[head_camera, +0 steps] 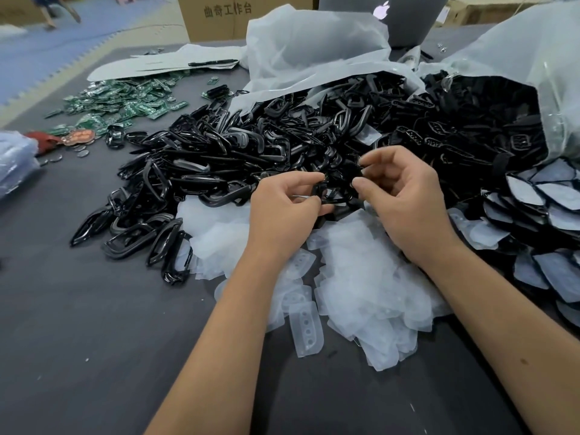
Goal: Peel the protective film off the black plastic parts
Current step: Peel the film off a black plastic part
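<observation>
Both hands' fingers pinch one black part; its film indiscernible.

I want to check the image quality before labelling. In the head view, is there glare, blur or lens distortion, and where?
Head view: the light is soft and even, with faint shadows. Small glare spots sit on the glossy black plastic parts. Wide-angle distortion bends the table edges. The far cardboard box is slightly soft. The part between the left hand and right hand is hard to distinguish, dark against dark.
</observation>
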### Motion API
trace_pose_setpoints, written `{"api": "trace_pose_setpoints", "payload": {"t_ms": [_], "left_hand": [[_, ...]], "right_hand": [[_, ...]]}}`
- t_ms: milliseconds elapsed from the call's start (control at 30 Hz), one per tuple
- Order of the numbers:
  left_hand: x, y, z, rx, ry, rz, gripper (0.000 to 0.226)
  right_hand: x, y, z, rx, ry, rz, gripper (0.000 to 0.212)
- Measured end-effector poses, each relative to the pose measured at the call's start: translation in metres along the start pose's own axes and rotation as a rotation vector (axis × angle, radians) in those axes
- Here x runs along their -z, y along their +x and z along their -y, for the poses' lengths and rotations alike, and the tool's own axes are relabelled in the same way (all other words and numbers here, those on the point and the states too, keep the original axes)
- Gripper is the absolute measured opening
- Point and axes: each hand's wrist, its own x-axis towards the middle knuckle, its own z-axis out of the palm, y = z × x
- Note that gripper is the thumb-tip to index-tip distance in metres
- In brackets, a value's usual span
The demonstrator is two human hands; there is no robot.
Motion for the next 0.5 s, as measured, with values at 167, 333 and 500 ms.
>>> {"api": "trace_pose_setpoints", "payload": {"t_ms": [167, 333, 500], "left_hand": [[0.0013, 0.0005, 0.0018, -0.003, -0.002, 0.013, 0.041], [0.0015, 0.0001, 0.0017, 0.004, -0.013, 0.032, 0.042], [0.0011, 0.0003, 0.0026, -0.015, 0.006, 0.036, 0.037]], "right_hand": [[-0.0038, -0.0022, 0.0048, 0.031, -0.091, 0.032, 0.015], [-0.0049, -0.0034, 0.0063, 0.013, -0.127, 0.004, 0.013], [-0.005, -0.0032, 0.0091, -0.017, -0.146, -0.001, 0.016]]}}
